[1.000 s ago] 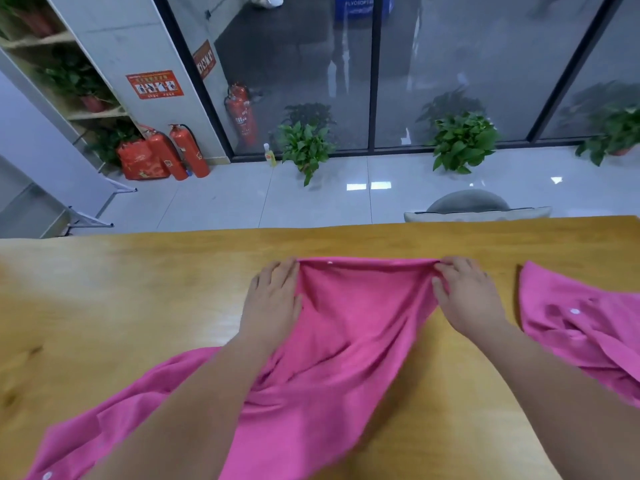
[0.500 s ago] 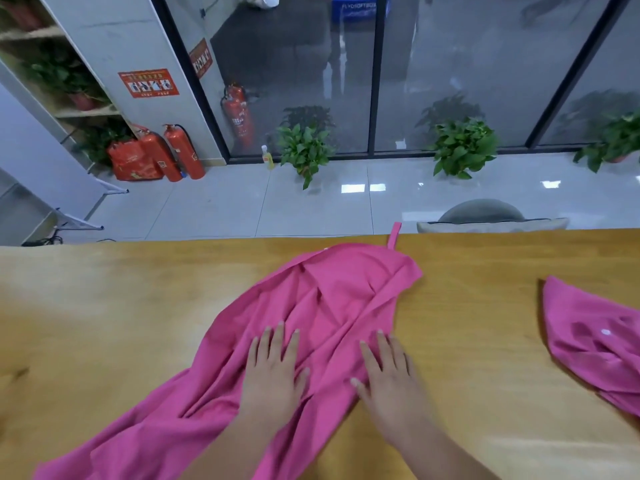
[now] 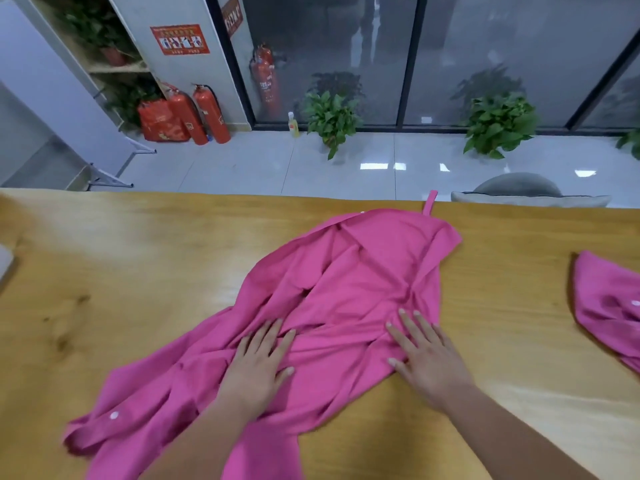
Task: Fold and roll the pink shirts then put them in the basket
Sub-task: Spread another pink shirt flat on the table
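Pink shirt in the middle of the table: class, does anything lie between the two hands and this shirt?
Nothing visible does. The left hand and the right hand both lie flat, fingers spread, directly on the pink shirt.

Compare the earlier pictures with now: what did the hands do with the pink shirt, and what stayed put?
The left hand and right hand let go of the far edge of the pink shirt, drew back toward the person and now press flat on its middle. The second pink shirt stayed at the right of the wooden table.
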A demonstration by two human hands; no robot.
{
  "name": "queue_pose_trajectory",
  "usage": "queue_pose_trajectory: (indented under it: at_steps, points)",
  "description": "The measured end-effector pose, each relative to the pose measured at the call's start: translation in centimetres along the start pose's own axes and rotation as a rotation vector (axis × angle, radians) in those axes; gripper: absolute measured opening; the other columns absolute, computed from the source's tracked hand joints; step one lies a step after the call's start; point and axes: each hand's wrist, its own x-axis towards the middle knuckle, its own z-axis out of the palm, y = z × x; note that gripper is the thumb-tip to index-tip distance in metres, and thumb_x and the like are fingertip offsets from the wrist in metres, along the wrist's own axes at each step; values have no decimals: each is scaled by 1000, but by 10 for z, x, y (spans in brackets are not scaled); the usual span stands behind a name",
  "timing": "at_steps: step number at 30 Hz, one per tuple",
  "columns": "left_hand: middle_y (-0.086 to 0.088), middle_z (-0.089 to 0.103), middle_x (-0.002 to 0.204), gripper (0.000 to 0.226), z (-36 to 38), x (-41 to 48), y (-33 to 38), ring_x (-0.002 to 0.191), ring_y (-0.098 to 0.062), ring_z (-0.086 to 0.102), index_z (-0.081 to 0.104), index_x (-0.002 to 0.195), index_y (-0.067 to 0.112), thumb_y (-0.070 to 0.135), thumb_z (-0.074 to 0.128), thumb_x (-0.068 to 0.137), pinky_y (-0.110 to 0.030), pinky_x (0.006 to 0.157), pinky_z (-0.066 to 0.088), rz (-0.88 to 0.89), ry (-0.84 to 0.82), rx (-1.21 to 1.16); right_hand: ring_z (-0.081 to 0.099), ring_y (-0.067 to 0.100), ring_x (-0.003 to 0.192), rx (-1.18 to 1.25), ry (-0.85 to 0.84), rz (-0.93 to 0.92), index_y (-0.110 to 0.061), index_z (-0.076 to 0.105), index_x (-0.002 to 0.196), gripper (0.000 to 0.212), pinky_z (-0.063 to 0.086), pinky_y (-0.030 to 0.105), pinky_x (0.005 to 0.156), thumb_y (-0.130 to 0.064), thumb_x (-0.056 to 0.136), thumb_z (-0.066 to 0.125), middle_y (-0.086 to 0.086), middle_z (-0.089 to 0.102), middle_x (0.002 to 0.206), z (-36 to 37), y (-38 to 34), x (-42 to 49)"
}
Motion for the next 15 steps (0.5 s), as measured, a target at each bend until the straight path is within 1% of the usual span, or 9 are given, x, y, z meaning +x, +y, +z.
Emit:
queue_pose_trajectory:
  at_steps: [1,3,4,6,8,10,12,13,15]
  points:
    - [2,13,176,78,-1,-5,-8,161,-23,20,2,168,42,67,34,101,-47,128,23,2,-7,3,-17,19,161,-10,-5,26,-47,-12,164,76,0,46,131,-81,97,2,-11,-21,173,-3,11,-3]
    - [2,13,176,78,-6,-15,-15,161,-22,17,7,168,39,65,38,102,-45,130,19,2,-7,-10,-15,22,162,-72,-23,101,-46,-8,165,78,2,46,131,-79,95,-3,-7,-15,175,-10,29,-5]
    - [1,12,176,77,-9,-20,-15,162,-22,13,9,168,38,64,40,103,-45,131,16,6,4,-13,-13,25,162,-99,-25,142,-44,-3,166,78,4,48,131,-78,95,-3,-4,-12,176,-12,33,-6]
    - [0,7,177,79,-13,-32,-9,163,-23,5,11,169,34,61,44,102,-47,131,12,29,27,-7,-6,32,162,-116,27,182,-36,17,167,78,11,53,129,-72,98,7,2,-4,177,-16,21,-9]
    - [-2,3,177,86,-12,-47,-1,163,-25,0,9,169,32,59,51,99,-49,131,11,56,44,-20,10,37,161,-133,126,80,-31,36,163,71,20,56,127,-62,100,24,6,5,177,-14,-12,-16]
    - [-4,0,177,93,-11,-60,6,163,-27,-4,6,169,31,56,58,96,-52,131,13,74,56,-44,30,36,155,-118,177,-158,-32,45,156,63,31,55,123,-55,98,43,5,18,174,-1,-55,-30]
    - [-4,-5,177,93,-9,-72,9,163,-28,-8,4,169,33,56,58,96,-52,131,12,75,64,-46,47,30,141,-113,204,-370,-34,57,145,57,43,52,117,-51,91,63,5,44,163,13,-94,-49]
    - [-3,-7,177,90,-8,-76,9,163,-28,-10,4,169,35,57,55,98,-52,131,11,75,63,-41,53,28,134,-115,199,-405,-34,61,138,55,46,51,114,-49,86,70,3,54,153,20,-106,-57]
    - [-4,-7,177,80,-6,-84,8,163,-28,-9,11,168,37,59,48,101,-52,131,13,93,70,-48,61,24,120,-115,187,-341,-32,67,128,51,50,46,108,-44,80,81,-1,65,135,31,-113,-70]
